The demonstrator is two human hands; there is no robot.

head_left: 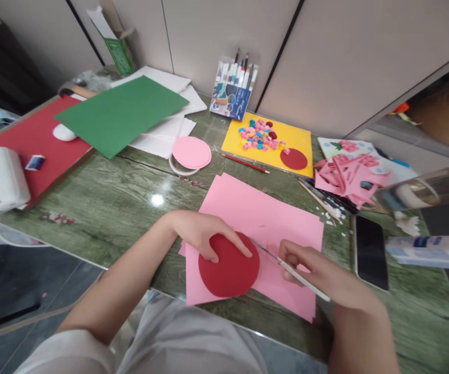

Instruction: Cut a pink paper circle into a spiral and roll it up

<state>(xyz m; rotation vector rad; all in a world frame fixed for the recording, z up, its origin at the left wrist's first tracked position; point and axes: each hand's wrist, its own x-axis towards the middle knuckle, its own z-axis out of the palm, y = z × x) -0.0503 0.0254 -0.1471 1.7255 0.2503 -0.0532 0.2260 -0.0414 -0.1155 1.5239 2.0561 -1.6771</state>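
A dark red paper disc (230, 270) lies on pink paper sheets (263, 218) near the front edge of the green marble-patterned table (123, 202). My left hand (204, 234) presses down on the disc's upper left, fingers spread over its edge. My right hand (313, 270) grips a thin white pencil (286, 265) in a writing hold; its tip touches the pink paper at the disc's upper right rim.
Behind lie a pink disc (191, 151), green sheet (121, 114), red sheet (33, 137), yellow sheet (286, 137) with small paper rolls and another red disc, a marker pack (232, 88), pink scraps (344, 174). A phone (371, 250) and glue tube (426, 251) lie right.
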